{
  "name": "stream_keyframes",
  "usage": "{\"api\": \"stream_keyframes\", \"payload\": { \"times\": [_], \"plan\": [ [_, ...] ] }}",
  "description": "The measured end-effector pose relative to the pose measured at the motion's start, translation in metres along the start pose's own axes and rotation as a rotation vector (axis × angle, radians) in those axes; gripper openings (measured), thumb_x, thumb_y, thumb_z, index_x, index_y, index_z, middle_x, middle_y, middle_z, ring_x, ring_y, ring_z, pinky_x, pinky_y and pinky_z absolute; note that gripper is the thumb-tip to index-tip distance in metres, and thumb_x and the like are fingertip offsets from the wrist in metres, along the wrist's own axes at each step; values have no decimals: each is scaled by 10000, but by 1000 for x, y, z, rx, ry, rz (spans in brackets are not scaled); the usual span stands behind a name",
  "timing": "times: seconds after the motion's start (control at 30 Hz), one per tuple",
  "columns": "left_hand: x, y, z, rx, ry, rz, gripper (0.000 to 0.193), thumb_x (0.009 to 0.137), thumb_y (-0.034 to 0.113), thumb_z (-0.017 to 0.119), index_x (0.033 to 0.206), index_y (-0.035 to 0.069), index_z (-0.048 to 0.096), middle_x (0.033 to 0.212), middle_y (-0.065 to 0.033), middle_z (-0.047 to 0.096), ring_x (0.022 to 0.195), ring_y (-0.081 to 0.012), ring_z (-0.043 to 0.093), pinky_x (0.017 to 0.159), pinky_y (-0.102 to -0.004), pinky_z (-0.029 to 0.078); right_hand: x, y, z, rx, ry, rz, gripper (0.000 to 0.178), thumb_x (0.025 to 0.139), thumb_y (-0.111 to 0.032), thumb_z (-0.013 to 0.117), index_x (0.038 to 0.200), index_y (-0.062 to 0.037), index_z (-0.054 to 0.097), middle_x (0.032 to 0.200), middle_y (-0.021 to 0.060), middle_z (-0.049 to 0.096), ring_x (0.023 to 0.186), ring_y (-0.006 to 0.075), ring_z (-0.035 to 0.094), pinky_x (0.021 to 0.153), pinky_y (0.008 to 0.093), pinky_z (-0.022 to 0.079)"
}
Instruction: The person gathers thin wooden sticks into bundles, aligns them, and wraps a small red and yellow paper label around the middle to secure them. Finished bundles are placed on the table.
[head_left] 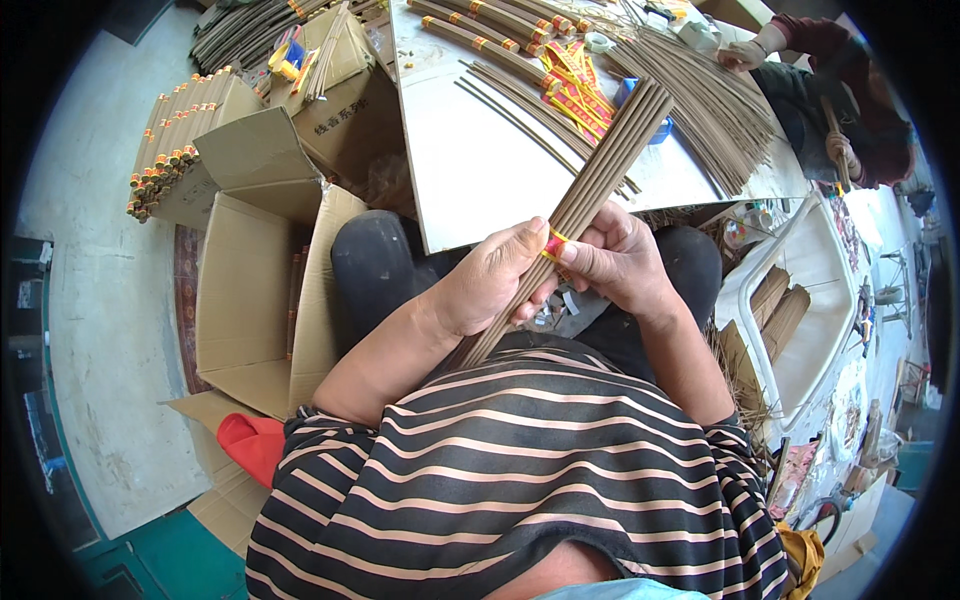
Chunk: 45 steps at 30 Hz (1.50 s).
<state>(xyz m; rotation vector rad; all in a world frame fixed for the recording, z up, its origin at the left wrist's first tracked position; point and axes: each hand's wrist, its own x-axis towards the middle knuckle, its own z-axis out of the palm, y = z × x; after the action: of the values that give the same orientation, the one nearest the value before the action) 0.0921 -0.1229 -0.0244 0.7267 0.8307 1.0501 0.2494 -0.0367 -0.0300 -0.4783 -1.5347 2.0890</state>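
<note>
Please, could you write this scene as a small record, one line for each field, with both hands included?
Left hand: closed around a bundle of brown sticks
Right hand: thumb at the red-and-yellow band, fingers curled beside the bundle; exact grip partly hidden
Bundle position: slanting, upper end toward the right
White table: loose sticks, banded bundles, red-and-yellow strips
Left side: open cardboard box
Right side: white tub containing brown sticks
Upper right: another person

the table [445, 180] is offering room at its near left corner. the bundle [608, 162] is slanting over the near edge, and loose sticks [710, 115] are crowding the right. the box [245, 290] is gaping upward, its raised flap [255, 150] barring the far side.
</note>
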Motion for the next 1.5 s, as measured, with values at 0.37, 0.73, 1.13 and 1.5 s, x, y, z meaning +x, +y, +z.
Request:
{"api": "stream_keyframes", "payload": {
  "times": [0.37, 0.73, 1.13, 1.5],
  "plan": [
    [-4, 3, 5, 252, 236, 72, 386, 984, 396, 269, 963, 57, 452, 605, 2, 441, 471, -50, 424, 430, -165, 367, 14, 8, 0, -537, 334, -290, 590, 620, -339, 822, 1033, -28, 540, 959, 66, 560, 942, 155, 494, 853, 313, 393],
    [1, -2, 14, 816, 468, 365, 469, 985, 322, 317, 1233, -65, 409, 803, -213, 608, 740, -267, 641, 649, -293, 502, -7, -18, 28, -611, 336, -16, 251, 850, -191, 641, 961, 34, 651, 750, 1, 624, 663, 36, 520, 581, 180, 443],
    [-1, -1, 17, 614, 216, 398, 552, 983, 377, 284, 1388, 2, 255, 735, 12, 465, 583, -31, 420, 530, -161, 385, -13, 6, 25, 32, 129, -164, 201, 910, -133, 543, 1011, 40, 561, 847, 79, 596, 710, 142, 592, 648, 258, 497],
    [-4, 4, 18, 231, -125, 224, 641, 961, 433, 310, 1436, 55, 106, 749, -1, 458, 565, -33, 421, 473, -151, 404, -20, 12, 13, 245, -69, -266, 261, 860, -65, 585, 1091, 45, 531, 964, 150, 600, 731, 239, 641, 651, 337, 568]
  ]
}}
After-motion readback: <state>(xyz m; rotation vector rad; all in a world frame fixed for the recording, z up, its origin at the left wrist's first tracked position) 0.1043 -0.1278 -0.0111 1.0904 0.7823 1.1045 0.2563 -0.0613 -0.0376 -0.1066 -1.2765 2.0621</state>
